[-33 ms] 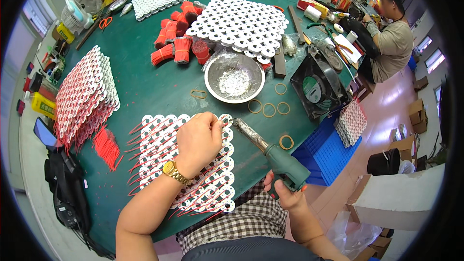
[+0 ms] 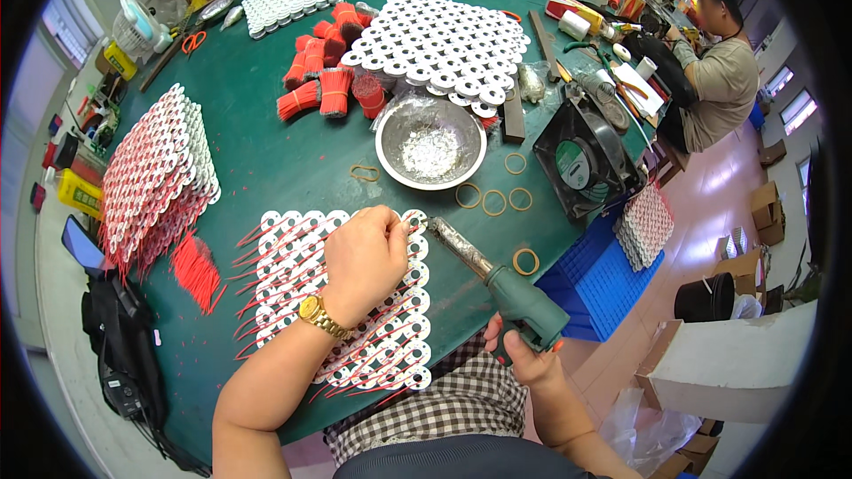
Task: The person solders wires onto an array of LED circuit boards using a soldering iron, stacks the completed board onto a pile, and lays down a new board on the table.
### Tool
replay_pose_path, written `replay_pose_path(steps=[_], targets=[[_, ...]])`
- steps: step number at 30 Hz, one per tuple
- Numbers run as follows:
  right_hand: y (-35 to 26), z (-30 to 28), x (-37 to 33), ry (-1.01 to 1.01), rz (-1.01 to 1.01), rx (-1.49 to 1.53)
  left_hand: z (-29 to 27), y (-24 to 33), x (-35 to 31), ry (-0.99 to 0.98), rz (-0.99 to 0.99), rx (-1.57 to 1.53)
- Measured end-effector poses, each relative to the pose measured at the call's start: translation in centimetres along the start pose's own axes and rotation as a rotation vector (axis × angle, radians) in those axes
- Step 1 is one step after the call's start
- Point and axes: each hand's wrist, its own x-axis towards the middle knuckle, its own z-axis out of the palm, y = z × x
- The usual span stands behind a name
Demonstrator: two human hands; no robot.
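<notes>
My right hand (image 2: pixel 525 355) is wrapped round the grip of a green soldering gun (image 2: pixel 524 302). Its metal barrel points up and left, with the tip beside the top right corner of a panel of round white discs (image 2: pixel 415 325). Thin red wires (image 2: pixel 266 251) run slantwise across that panel, their ends sticking out on its left. Over the upper part of the panel is my left hand (image 2: pixel 364 257), a gold watch on its wrist. Its fingers are pinched together at a corner disc close to the tip; what they hold is hidden.
A metal bowl (image 2: pixel 383 149) of silvery bits stands beyond the panel, near several rubber bands (image 2: pixel 525 261). Loose red wires (image 2: pixel 195 268) and stacked wired panels (image 2: pixel 146 173) lie left. Red wire bundles (image 2: pixel 335 93) and white disc panels (image 2: pixel 444 40) sit behind; a black fan (image 2: pixel 586 155) stands right.
</notes>
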Motion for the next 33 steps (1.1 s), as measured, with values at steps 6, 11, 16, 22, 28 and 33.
replay_pose_path(steps=[6,11,16,22,28,33], targets=[[0.1,-0.1,0.0,0.003,0.007,-0.013,-0.2,0.1,0.1,-0.022,-0.004,0.025],[0.5,-0.4,0.0,-0.016,-0.021,-0.062,-0.1,-0.1,0.2,-0.032,-0.016,0.04],[1.0,-0.2,-0.5,0.042,-0.086,-0.134,-0.2,0.2,0.3,-0.057,-0.031,0.033],[0.0,0.0,0.0,-0.008,-0.027,-0.14,0.0,-0.1,0.3,-0.053,-0.02,0.041],[0.5,0.1,-0.2,0.044,-0.071,0.096,-0.2,0.0,0.2,-0.047,-0.009,0.024],[-0.2,0.5,0.9,0.042,-0.07,0.119,-0.7,-0.2,0.2,-0.098,0.017,0.016]])
